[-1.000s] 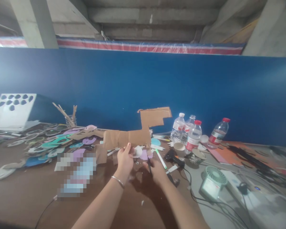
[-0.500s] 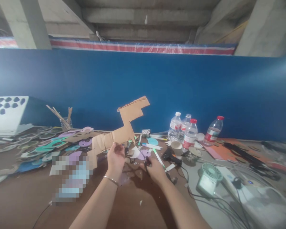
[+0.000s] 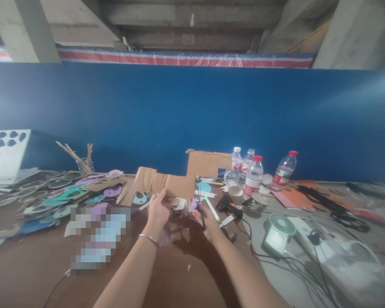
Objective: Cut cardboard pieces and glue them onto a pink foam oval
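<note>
My left hand (image 3: pixel 157 212) pinches the lower edge of a stepped brown cardboard cutout (image 3: pixel 179 179), which stands above the brown table (image 3: pixel 35 265) with its taller part to the right. My right hand (image 3: pixel 208 220) is closed around a thin dark tool (image 3: pixel 201 214) that I cannot name, just right of the cardboard's lower edge. Small white and purple paper scraps (image 3: pixel 183 204) lie between the two hands.
Coloured paper cutouts (image 3: pixel 67 194) cover the table's left. Three water bottles (image 3: pixel 253 175) stand behind a black glue gun (image 3: pixel 230 204), a green marker (image 3: pixel 211 208) and a paper cup (image 3: pixel 234 191). A small fan (image 3: pixel 277 233) and cables (image 3: pixel 311 256) lie at right.
The cardboard cutout tilted up to the left half a second ago, and is now level and lower, nearer the table. Both hands stayed close together.
</note>
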`<state>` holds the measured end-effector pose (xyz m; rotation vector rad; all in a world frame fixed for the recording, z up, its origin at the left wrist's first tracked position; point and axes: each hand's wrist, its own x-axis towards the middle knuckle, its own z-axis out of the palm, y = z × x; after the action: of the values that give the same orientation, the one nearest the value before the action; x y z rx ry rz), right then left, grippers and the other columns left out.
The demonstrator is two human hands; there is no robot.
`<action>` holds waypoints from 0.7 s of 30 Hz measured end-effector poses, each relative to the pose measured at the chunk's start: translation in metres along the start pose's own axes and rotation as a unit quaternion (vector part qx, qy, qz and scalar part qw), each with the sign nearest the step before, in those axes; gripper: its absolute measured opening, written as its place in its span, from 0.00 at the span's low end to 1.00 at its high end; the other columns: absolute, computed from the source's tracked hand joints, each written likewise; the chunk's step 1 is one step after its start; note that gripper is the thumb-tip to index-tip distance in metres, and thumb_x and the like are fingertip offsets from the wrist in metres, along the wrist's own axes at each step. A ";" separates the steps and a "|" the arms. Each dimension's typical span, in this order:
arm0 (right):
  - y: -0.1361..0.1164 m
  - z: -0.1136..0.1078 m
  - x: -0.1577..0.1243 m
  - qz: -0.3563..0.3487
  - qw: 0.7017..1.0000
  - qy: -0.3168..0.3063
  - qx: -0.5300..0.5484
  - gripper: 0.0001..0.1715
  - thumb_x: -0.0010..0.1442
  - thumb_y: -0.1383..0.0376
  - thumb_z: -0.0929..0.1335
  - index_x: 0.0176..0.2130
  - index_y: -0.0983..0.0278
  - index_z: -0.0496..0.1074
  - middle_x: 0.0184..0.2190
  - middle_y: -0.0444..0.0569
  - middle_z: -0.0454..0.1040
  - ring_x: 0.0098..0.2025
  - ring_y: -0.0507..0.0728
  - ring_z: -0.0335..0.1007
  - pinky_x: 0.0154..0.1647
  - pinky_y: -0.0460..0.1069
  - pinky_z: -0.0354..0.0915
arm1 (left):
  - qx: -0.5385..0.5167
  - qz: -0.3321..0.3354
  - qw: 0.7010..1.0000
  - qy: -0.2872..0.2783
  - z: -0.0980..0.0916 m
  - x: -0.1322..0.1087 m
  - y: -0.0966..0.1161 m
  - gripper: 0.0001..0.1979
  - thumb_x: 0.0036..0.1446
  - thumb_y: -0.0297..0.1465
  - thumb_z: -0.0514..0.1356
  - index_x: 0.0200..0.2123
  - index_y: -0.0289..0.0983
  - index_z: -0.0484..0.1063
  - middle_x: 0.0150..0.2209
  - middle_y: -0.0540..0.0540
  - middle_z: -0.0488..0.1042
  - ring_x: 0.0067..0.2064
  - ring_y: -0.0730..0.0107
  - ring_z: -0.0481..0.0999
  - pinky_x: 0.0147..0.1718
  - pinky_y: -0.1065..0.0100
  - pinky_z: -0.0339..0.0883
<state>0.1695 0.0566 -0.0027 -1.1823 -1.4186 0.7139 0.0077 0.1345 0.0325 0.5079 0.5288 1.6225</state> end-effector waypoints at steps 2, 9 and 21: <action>-0.002 -0.001 0.000 0.004 1.000 0.008 -0.003 0.21 0.56 0.51 0.62 0.32 0.66 0.69 0.27 0.46 0.68 0.31 0.54 0.62 0.34 0.47 0.57 | 0.043 -0.012 0.999 -0.027 0.002 -0.005 -0.006 0.16 0.38 0.24 0.66 0.20 0.35 0.58 0.21 0.53 0.70 0.23 0.77 0.70 0.23 0.74 0.63; -0.004 -0.011 0.004 0.056 0.996 0.070 -0.001 0.25 0.55 0.47 0.60 0.24 0.65 0.64 0.18 0.40 0.59 0.23 0.50 0.53 0.26 0.45 0.51 | 0.150 -0.047 0.985 -0.067 -0.004 -0.007 -0.021 0.17 0.38 0.31 0.67 0.23 0.35 0.59 0.24 0.52 0.71 0.26 0.76 0.71 0.27 0.72 0.64; -0.003 -0.015 0.007 0.046 0.989 0.133 -0.036 0.27 0.54 0.44 0.58 0.20 0.63 0.57 0.16 0.40 0.56 0.22 0.50 0.52 0.24 0.45 0.50 | 0.209 -0.071 0.970 -0.102 0.001 -0.013 -0.020 0.15 0.36 0.31 0.68 0.24 0.33 0.64 0.26 0.49 0.73 0.26 0.76 0.71 0.27 0.73 0.63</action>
<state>0.1841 0.0593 0.0056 -1.3533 -1.1818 0.5482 0.0260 0.1241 0.0211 0.9190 0.7382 1.3048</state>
